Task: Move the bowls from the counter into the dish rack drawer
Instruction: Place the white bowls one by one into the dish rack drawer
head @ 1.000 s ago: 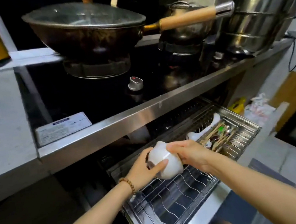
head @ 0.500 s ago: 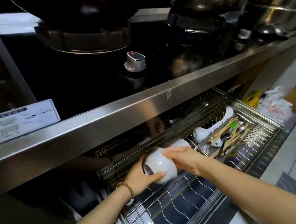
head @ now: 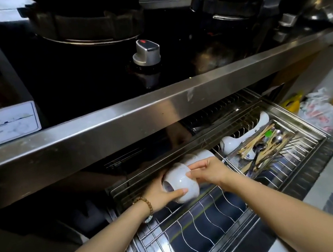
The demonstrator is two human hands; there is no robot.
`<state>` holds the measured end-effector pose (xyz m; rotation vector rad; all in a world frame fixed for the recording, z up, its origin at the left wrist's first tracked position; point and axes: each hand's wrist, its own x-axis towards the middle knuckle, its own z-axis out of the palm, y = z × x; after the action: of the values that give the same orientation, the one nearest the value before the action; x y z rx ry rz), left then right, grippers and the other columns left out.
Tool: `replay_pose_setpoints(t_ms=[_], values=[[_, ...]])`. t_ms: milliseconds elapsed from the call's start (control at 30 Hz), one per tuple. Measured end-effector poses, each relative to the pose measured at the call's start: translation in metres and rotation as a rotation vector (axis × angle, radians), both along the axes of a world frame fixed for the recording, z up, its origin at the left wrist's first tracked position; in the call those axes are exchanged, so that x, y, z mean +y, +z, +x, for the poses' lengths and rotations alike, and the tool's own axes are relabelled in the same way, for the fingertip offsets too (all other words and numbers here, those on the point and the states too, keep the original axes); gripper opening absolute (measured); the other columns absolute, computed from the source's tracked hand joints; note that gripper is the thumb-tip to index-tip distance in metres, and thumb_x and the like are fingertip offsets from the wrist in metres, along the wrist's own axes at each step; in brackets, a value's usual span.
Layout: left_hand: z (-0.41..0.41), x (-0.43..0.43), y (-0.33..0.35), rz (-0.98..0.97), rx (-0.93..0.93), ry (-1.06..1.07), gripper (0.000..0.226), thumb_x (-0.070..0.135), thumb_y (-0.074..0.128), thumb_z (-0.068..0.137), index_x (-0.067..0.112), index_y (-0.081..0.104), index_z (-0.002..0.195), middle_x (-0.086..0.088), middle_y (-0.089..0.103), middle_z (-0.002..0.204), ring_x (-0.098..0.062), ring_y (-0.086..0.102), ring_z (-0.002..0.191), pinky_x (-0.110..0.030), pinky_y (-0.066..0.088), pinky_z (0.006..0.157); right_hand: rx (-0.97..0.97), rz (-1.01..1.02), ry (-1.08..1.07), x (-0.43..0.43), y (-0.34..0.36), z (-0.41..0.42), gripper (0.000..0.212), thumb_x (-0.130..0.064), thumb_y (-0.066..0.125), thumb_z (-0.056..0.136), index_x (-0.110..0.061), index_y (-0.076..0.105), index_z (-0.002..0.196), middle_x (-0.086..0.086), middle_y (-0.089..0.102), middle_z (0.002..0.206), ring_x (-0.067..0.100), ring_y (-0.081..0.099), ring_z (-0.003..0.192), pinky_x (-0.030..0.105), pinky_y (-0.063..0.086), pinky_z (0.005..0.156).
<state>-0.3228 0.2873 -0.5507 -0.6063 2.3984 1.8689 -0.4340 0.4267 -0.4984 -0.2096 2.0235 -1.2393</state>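
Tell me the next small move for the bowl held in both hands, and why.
Probably lower the bowl between the rack wires, beside the other bowl. Both the left hand and right hand hold it tipped just above the rack.

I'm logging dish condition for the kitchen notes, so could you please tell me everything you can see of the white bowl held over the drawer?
The white bowl looks like glazed ceramic, glossy, with faint specks on its side. It is tipped on its side, its foot ring facing left toward the left hand, which cups it from the left with the thumb across its lower side. The right hand pinches it from the right. It sits low over the dish rack drawer, just in front of another white bowl; whether it touches the wires or that bowl is unclear.
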Motion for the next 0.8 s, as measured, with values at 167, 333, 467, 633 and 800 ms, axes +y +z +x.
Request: replay_pose_setpoints(t_ms=[167,333,467,633,800], values=[[-0.009,-0.001,-0.005,0.002,-0.063,0.040,0.084,0.031,0.082,0.067,0.016,0.038,0.137,-0.001,0.055,0.130,-0.015,0.053,0.117,-0.030,0.042,0.102,0.043,0.034,0.014,0.006,0.000,-0.008,0.028,0.006,0.068,0.079,0.011,0.066,0.107,0.019,0.068,0.086,0.023,0.062,0.073,0.029,0.057,0.075],[-0.016,0.001,-0.009,-0.008,-0.088,0.033,0.084,0.031,0.081,0.068,0.015,0.037,0.137,-0.003,0.054,0.132,-0.017,0.053,0.117,-0.034,0.041,0.104,0.199,0.123,-0.028,0.005,-0.004,-0.011,0.011,0.002,0.072,0.076,0.005,0.072,0.087,0.019,0.068,0.076,0.026,0.061,0.069,0.043,0.055,0.082],[-0.019,0.001,-0.013,-0.007,-0.094,0.031,0.082,0.033,0.081,0.068,0.017,0.039,0.137,-0.001,0.055,0.131,-0.016,0.053,0.116,-0.034,0.041,0.104,0.186,0.122,-0.065,0.007,-0.007,-0.013,0.002,0.005,0.070,0.077,0.006,0.071,0.078,0.014,0.065,0.063,0.020,0.061,0.055,0.037,0.058,0.074],[-0.019,0.000,-0.011,-0.021,-0.095,-0.004,0.080,0.030,0.080,0.070,0.015,0.038,0.136,-0.002,0.054,0.132,-0.015,0.053,0.117,-0.032,0.041,0.104,0.115,0.120,-0.075,0.006,-0.009,-0.015,0.010,0.005,0.070,0.077,-0.001,0.069,0.070,0.011,0.063,0.058,0.011,0.059,0.045,0.023,0.055,0.059],[-0.018,0.003,-0.005,-0.095,-0.117,-0.002,0.083,0.036,0.077,0.072,0.017,0.033,0.140,-0.004,0.051,0.136,-0.018,0.051,0.120,-0.032,0.042,0.102,0.085,0.115,-0.089,0.009,-0.012,-0.013,0.020,0.004,0.073,0.075,-0.008,0.065,0.061,0.008,0.062,0.053,0.008,0.058,0.040,0.019,0.052,0.048]])
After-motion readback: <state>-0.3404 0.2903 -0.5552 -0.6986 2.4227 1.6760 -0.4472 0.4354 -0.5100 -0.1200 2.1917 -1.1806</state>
